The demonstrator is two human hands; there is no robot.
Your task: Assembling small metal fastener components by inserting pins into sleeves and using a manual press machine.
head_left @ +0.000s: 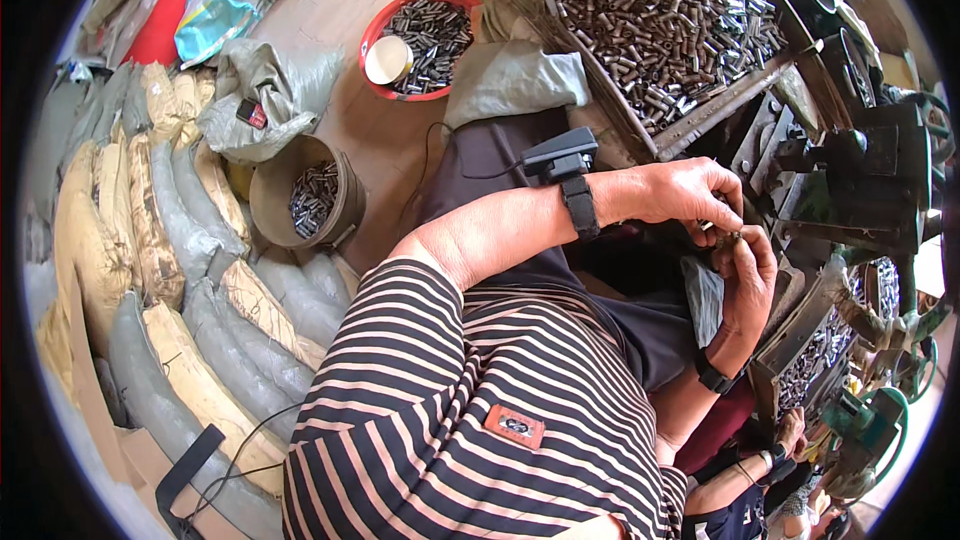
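My left hand and my right hand meet in front of the dark machine, above my lap. Fingertips and thumbs of both are pinched together around something small, partly hidden; a bit of dull metal shows between them, but its kind is not clear. Close to my left hand is a wooden-edged tray heaped with small metal tubes. The black machine stands just beyond my fingers. Each wrist wears a black strap, and a black box-shaped device sits by the left one.
A red basin holds metal pieces and a white cup. More pieces lie in a bucket. Filled sacks are stacked at left. At lower right, another person's arm is near a green handwheel and a tray of parts.
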